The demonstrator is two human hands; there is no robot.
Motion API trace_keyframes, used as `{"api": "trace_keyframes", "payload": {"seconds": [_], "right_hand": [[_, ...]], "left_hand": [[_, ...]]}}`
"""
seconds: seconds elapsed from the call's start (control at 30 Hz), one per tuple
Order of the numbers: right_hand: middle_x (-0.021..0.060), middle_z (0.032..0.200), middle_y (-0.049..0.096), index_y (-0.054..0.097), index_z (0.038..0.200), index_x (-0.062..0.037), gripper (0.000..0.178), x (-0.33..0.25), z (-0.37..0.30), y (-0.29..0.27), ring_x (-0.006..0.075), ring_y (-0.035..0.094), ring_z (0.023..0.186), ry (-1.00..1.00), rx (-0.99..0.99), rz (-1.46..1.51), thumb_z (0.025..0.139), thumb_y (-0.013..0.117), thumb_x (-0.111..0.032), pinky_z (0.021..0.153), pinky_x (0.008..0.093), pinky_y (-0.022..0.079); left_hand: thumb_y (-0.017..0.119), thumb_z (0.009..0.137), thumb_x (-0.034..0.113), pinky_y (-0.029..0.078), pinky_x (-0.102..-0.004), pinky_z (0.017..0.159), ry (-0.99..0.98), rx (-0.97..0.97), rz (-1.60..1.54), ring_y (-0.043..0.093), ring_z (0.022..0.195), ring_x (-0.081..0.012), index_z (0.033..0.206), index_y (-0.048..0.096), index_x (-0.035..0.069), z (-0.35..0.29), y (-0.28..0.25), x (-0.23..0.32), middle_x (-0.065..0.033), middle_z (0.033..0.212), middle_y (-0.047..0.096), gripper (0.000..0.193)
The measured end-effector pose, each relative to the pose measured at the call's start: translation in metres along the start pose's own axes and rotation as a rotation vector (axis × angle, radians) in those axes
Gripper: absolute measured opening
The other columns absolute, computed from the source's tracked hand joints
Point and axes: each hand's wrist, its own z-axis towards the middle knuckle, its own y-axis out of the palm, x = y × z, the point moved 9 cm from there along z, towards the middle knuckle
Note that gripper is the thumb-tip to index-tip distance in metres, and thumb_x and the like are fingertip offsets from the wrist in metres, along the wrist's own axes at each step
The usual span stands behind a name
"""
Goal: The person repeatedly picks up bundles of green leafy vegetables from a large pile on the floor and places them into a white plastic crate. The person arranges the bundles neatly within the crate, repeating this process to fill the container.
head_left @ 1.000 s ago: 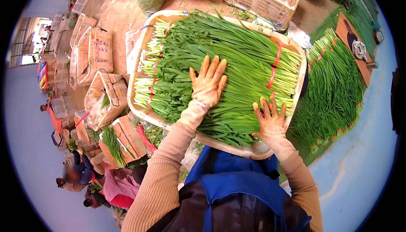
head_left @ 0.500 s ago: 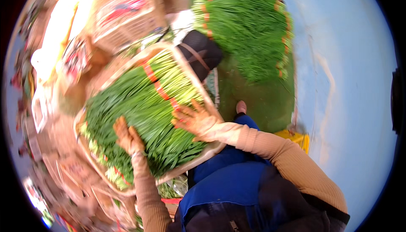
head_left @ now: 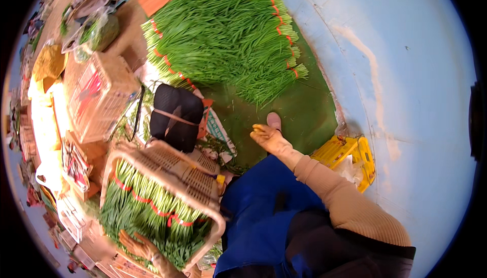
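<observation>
A pale plastic basket (head_left: 185, 176) stands tilted at lower left, packed with bunches of garlic chives (head_left: 147, 222) tied with red bands. My gloved left hand (head_left: 139, 247) lies on their dark green leaves, fingers spread. My gloved right hand (head_left: 269, 138) is off the basket, over the green floor by a pink shoe (head_left: 274, 120). It holds nothing and its fingers are stretched out. Farther off, many tied chive bunches (head_left: 223, 39) lie in a broad pile on the green floor, white ends toward its sides.
A black cushioned seat (head_left: 175, 115) with a strap stands just beyond the basket. Right of my legs is a yellow crate (head_left: 345, 159) with a plastic bag in it. A pale crate (head_left: 101, 98) stands at left, and a blue surface (head_left: 406, 100) runs along the right.
The basket has tipped, showing its slatted side, and sits lower left in view. My right hand has come off the chives and moved right. My left hand stays on them.
</observation>
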Motion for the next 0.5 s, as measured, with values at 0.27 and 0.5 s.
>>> {"api": "trace_keyframes", "payload": {"seconds": [0.27,0.5], "right_hand": [[-0.0016,0.081,0.060,0.066,0.102,0.0009,0.020,0.208,0.125,-0.208,0.0070,0.050,0.069,0.461,0.252,0.273,0.090,0.067,-0.015,0.061,0.0206,0.040],[0.0047,0.101,0.065,0.062,0.115,0.0035,0.031,0.181,0.188,-0.292,0.0116,0.060,0.089,0.488,0.154,0.347,0.091,0.067,-0.015,0.077,0.0221,0.047]], "left_hand": [[0.052,0.096,0.008,0.034,-0.0512,0.109,0.368,-0.189,-0.671,0.045,0.130,-0.0398,0.132,0.050,-0.006,-0.021,-0.058,0.310,-0.0245,0.136,0.050,0.038],[0.053,0.095,0.004,0.037,-0.0461,0.107,0.101,-0.446,-0.964,0.049,0.126,-0.0373,0.130,0.054,-0.001,-0.008,-0.062,0.482,-0.0215,0.127,0.056,0.036]]}}
